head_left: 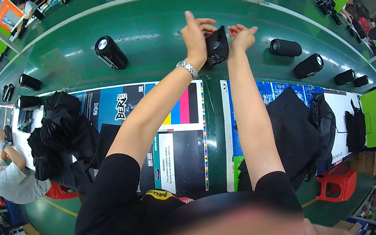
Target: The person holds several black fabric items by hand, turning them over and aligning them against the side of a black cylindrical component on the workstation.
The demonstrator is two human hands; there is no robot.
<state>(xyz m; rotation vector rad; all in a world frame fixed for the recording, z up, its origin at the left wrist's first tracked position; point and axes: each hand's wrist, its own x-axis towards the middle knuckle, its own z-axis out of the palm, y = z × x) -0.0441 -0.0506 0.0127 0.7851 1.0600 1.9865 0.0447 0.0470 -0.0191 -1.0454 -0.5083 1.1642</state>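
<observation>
A small black pouch-like bundle, shiny and creased with a pointed top, is on or just above the green work surface between my hands. My left hand, wearing a metal watch, is just left of it. Its thumb points up and its fingers are apart. On the bundle's right is my right hand, palm turned up, fingers loosely bent and apart. Neither hand visibly grips the bundle, though any contact along its sides is hard to make out. What is inside the bundle is hidden.
Black cylindrical speakers stand or lie along the surface, one to the left and another to the right. Piles of black cloth bags lie on printed sheets nearer me. A person works at far left; a red stool is at right.
</observation>
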